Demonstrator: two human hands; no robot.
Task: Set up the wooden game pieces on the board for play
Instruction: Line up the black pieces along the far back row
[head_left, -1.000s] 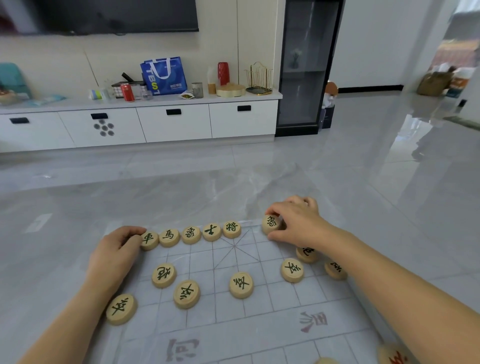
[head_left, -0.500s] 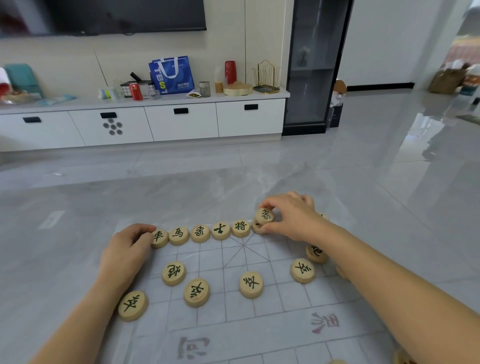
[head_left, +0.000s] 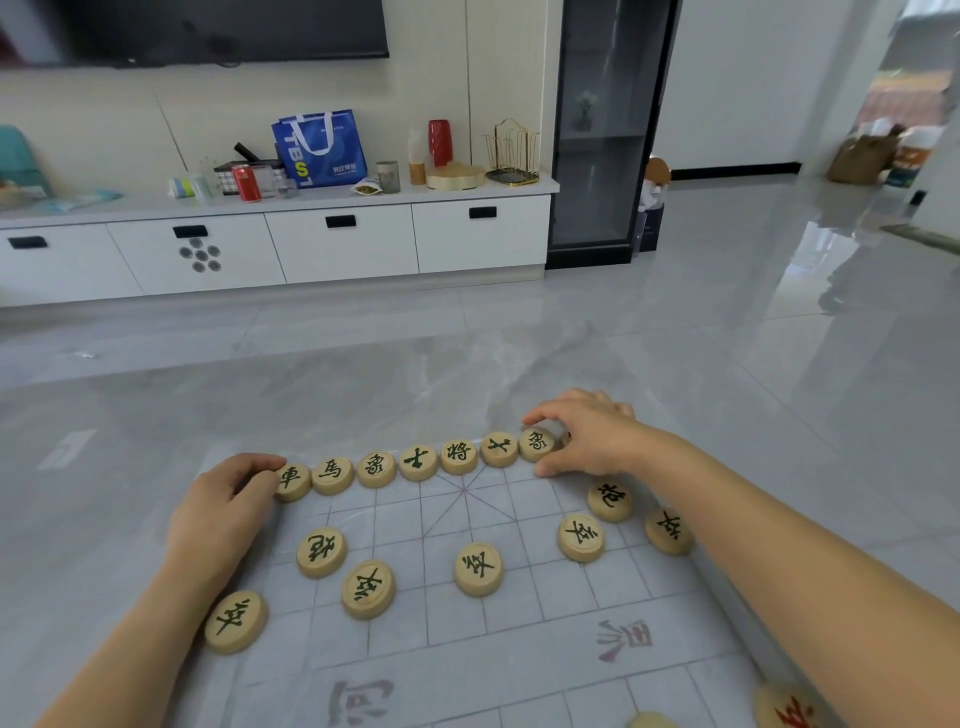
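board (head_left: 441, 629) half set, right hand (head_left: 589, 441) pinching far-row piece (head_left: 535, 445), left hand (head_left: 218, 514) gripping row-end piece (head_left: 294, 481)

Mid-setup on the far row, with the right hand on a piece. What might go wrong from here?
1. The right hand pinches the elephant piece tight against the advisor piece. The far row stands edge to edge, so a nudge may shove the whole line.
2. The right forearm passes just above the cannon piece and a soldier piece; lowering it may knock them.
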